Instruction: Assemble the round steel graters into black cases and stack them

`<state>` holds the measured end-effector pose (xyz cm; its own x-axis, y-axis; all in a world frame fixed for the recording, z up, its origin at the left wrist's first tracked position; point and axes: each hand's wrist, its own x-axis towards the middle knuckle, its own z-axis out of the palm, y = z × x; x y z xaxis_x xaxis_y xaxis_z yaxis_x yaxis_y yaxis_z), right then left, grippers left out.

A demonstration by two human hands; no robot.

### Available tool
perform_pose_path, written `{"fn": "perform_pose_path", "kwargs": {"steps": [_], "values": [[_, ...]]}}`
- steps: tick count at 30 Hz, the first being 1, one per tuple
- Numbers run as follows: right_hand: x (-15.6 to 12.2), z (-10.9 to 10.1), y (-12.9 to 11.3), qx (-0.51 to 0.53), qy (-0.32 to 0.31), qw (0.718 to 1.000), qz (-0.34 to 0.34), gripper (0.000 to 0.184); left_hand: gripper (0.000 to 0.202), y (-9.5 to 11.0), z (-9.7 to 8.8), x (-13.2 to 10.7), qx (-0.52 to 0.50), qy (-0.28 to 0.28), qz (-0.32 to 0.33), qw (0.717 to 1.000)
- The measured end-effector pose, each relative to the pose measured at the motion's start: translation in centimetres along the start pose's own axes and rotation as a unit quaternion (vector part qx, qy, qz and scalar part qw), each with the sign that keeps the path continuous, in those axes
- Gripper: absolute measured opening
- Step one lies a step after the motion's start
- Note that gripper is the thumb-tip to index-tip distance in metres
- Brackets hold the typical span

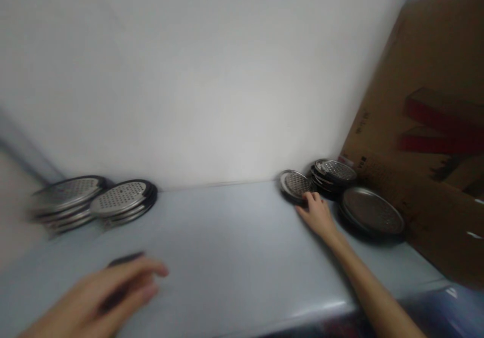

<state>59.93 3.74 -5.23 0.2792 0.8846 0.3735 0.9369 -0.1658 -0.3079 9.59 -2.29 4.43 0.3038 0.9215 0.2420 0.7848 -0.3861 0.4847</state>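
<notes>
My right hand (315, 214) reaches to the back of the table, its fingers closed on the near edge of a round perforated metal plate (297, 183) that looks like a grater disc. Part of the plate is hidden by the fingers. Beside it stand a stack of similar plates (336, 171) and a dark round plate (372, 212). My left hand (109, 295), blurred, hovers at the lower left with thumb and fingers apart. A dark item (126, 259) shows just behind it, mostly covered; I cannot make out what it is.
Two stacks of perforated plates, one with a black-rimmed plate (121, 199) on top and another stack (70, 197) beside it, sit at the back left. The grey table (227, 257) meets a white wall (227, 76). A large cardboard box (427, 187) borders the right side.
</notes>
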Motion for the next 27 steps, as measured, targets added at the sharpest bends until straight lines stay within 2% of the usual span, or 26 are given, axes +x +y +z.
{"fn": "perform_pose_path", "kwargs": {"steps": [4, 9, 12, 15, 17, 20, 22, 27], "values": [[-1.3, -0.8, -0.7, 0.018, -0.022, 0.999, -0.030, 0.022, 0.028, 2.2, 1.9, 1.0, -0.020, -0.055, 0.021, 0.998], [-5.3, -2.5, -2.9, 0.081, -0.086, 0.985, -0.126, 0.021, 0.026, 5.8, 4.8, 1.9, -0.045, -0.118, 0.068, 0.990], [-8.2, -3.7, -4.7, 0.188, -0.150, 0.953, -0.182, 0.030, 0.041, 7.0, 7.0, 2.5, -0.036, -0.082, 0.087, 0.992], [-10.4, -4.3, -6.2, 0.261, -0.202, 0.925, -0.188, 0.034, 0.062, 7.4, 9.5, 2.9, -0.013, -0.058, 0.092, 0.994], [-11.2, -4.0, -6.6, 0.275, -0.199, 0.925, -0.171, 0.032, 0.060, 7.6, 10.9, 3.0, -0.014, -0.073, 0.098, 0.992], [-11.6, -2.8, -6.8, 0.272, -0.153, 0.941, -0.135, 0.031, 0.035, 7.5, 12.1, 3.0, -0.025, -0.078, 0.104, 0.991], [-11.5, -2.1, -6.7, 0.262, -0.121, 0.950, -0.120, 0.031, 0.025, 7.1, 12.2, 2.9, -0.031, -0.064, 0.101, 0.992], [-10.5, -1.6, -6.1, 0.224, -0.084, 0.964, -0.120, 0.025, 0.022, 4.4, 11.1, 2.4, -0.031, -0.024, 0.079, 0.996]]}}
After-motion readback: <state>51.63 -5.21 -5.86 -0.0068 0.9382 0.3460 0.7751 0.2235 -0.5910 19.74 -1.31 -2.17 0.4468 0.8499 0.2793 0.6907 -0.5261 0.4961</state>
